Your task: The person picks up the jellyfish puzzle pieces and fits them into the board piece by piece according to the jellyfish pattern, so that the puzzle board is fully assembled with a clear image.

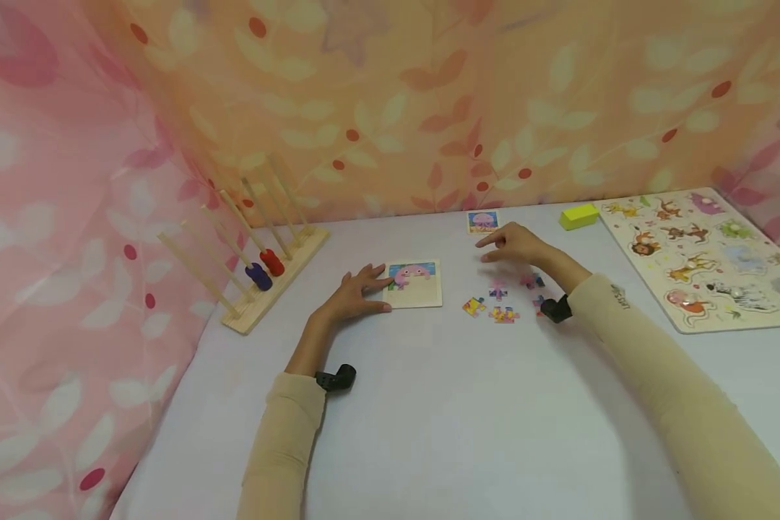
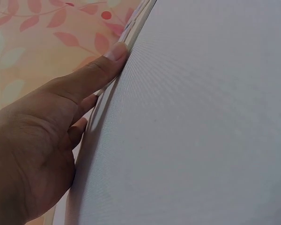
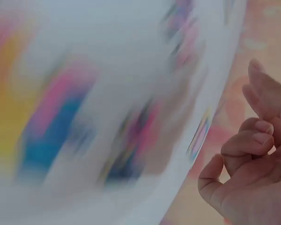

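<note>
- A pale table (image 1: pixel 429 433) carries everything.
- At its left, a wooden peg stand (image 1: pixel 282 279).
- Midway, a square puzzle tray (image 1: pixel 424 295); beside it, loose puzzle pieces (image 1: pixel 504 315).
- Behind, an octopus picture card (image 1: pixel 483 222) and yellow-green block (image 1: pixel 579 217).
- Right, an animal board (image 1: pixel 708 250).

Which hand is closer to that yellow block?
Right. The right hand hovers left of the yellow block and closer to the front; the left hand is much farther left, touching the small puzzle board.

We have a narrow lane between the pale square puzzle tray (image 1: pixel 421 295) and the small multicoloured jigsaw pieces (image 1: pixel 504 315), and broader room between the beige-sleeved forearms (image 1: pixel 282 440); leftward, the pale wooden peg rack (image 1: pixel 292 264) blocks us.
</note>
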